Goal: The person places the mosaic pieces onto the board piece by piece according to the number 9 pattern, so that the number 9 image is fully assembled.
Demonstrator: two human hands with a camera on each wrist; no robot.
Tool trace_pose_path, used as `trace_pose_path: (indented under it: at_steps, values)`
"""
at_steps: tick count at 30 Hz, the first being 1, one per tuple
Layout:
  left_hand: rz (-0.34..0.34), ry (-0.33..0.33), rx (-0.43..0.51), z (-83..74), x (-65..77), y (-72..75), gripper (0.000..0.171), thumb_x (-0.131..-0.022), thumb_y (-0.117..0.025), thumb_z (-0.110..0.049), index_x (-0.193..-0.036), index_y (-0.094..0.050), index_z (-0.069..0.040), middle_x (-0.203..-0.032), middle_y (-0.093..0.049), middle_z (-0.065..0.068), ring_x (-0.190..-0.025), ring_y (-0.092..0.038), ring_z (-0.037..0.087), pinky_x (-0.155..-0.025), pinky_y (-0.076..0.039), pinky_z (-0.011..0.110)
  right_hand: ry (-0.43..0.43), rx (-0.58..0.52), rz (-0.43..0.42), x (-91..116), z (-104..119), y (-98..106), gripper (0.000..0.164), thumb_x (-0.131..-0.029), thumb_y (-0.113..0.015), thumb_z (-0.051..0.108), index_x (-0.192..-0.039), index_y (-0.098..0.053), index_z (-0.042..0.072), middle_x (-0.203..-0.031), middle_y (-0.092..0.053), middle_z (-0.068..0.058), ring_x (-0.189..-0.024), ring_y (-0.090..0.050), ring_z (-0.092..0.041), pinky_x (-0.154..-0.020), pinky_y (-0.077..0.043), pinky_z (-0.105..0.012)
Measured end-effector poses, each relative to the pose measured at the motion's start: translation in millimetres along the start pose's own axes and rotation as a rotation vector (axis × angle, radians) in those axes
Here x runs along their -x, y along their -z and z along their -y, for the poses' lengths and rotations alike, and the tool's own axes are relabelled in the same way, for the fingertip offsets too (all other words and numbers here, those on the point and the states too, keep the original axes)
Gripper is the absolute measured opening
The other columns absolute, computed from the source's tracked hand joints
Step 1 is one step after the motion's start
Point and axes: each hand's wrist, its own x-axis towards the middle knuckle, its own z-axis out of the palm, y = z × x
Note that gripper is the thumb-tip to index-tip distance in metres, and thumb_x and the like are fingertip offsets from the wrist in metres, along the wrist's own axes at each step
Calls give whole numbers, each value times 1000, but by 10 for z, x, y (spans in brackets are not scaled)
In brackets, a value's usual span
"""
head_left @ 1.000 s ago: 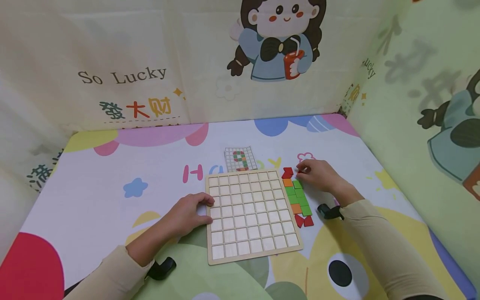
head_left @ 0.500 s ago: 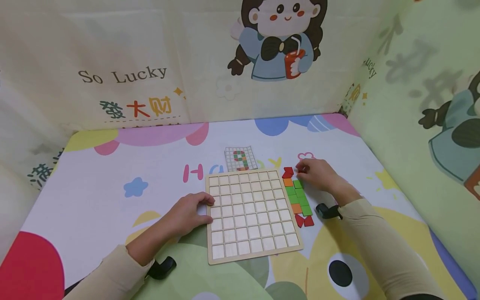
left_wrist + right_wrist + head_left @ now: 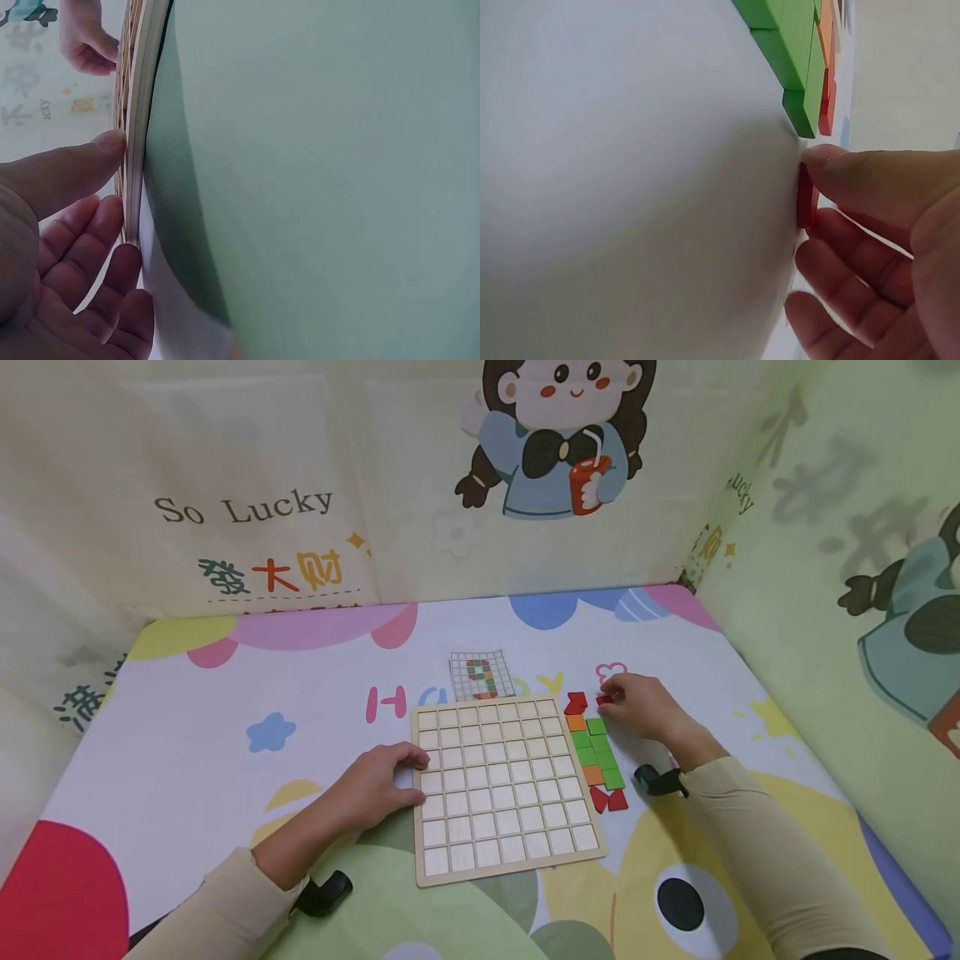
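A square wooden grid board (image 3: pixel 510 869) lies on the table in the head view, its cells pale and bare. My left hand (image 3: pixel 375 785) rests thumb and fingertips against the board's left edge, not wrapped round it. In the head view, my right hand (image 3: pixel 641 703) is beyond the board's upper right corner. It pinches a small red tile (image 3: pixel 805 196) between thumb and fingers, low at the tabletop. Close to it are green tiles (image 3: pixel 603 760), orange tiles (image 3: pixel 576 723) and further red tiles (image 3: pixel 576 702), lined along the board's right side.
A printed grid card (image 3: pixel 459 677) showing a coloured figure lies just behind the board. Two more red tiles (image 3: pixel 617 801) sit at the near end of the tile group. Printed cloth walls (image 3: pixel 405 527) stand behind and to the right of the table.
My right hand has shifted slightly right, and more of the red tile shows at its fingertips. The left hand and the board stay in place.
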Motion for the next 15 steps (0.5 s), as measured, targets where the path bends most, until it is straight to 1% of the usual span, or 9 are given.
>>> trace_pose_path:
  at_steps: [8, 15]
  values:
    - [1, 0, -2, -9, 5, 12, 38, -82, -83, -12, -116, -67, -11, -108, -66, -5, -110, -55, 25, -97, -46, 43, 24, -13, 8, -11, 20, -4, 33, -92, -66, 5, -123, -62, -6, -114, -64, -21, -106, -58, -37, -94, -50, -51]
    - [-4, -11, -9, 17, 1, 6, 36, -82, -82, -12, -115, -67, -11, -107, -65, -5, -109, -55, 24, -96, -46, 43, 14, -5, 6, -23, 39, -3, 38, -93, -68, 11, -126, -60, -7, -116, -65, -21, -108, -59, -37, -95, -50, -51]
